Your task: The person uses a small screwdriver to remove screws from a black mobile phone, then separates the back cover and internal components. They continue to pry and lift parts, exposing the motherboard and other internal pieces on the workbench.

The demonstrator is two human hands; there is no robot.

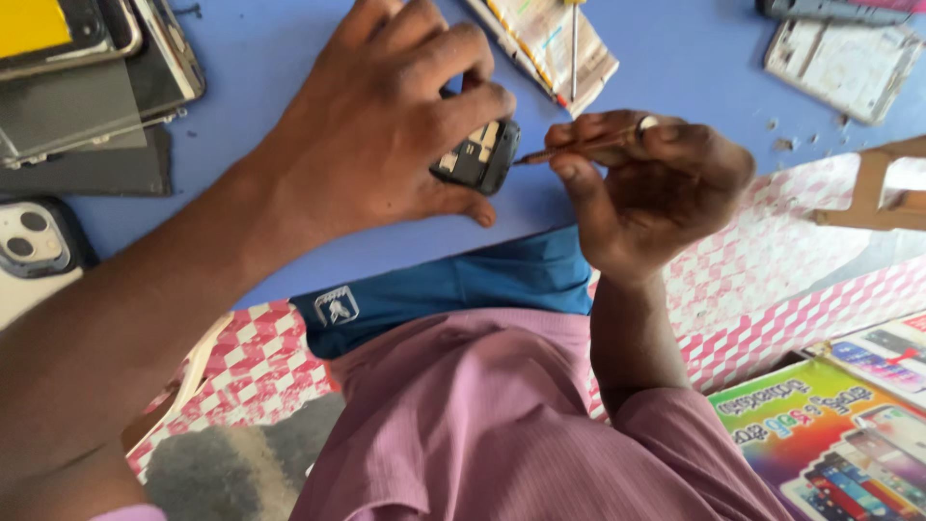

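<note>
Fingers of my left hand [386, 125] clamp one small black phone [477, 154] to the blue bench [675, 58], its back open with the insides showing, while my right hand [646, 183] pinches one slim tool [579, 147] whose tip sits at the phone's edge nearest that hand. Judging by that bared back, the opening looks done and the work inside is still under way. Beyond my left wrist I count one white phone with camera lenses [29, 241] and a stack of dark screens [87, 87], and past my right hand one bare phone frame [844, 63] and one upright screwdriver [574, 43].
</note>
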